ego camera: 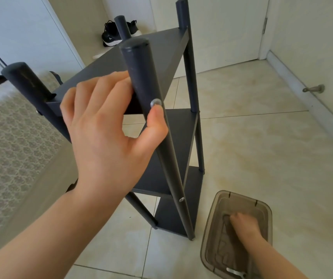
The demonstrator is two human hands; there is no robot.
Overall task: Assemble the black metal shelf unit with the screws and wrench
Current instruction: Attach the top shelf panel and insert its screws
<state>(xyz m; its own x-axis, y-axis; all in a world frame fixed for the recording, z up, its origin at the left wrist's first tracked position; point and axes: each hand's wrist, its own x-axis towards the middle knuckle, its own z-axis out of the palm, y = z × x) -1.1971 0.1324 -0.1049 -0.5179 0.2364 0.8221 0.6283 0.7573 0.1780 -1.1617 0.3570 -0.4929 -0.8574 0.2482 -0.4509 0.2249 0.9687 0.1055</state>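
Centre frame, the left hand (105, 125) grips a post of the black shelf unit (181, 137), thumb below a screw (156, 102); lower right, the blurred right hand (242, 222) is inside a bin (208, 234).

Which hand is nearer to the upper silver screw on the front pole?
Left. The left hand grips the pole, thumb just under the screw; the right hand is far below, inside the plastic box.

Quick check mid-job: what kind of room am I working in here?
Most likely a room in a home, perhaps a bedroom: what looks like a bed with a patterned cover on the left, black sneakers on the floor by the far wall, and a white hinged door.
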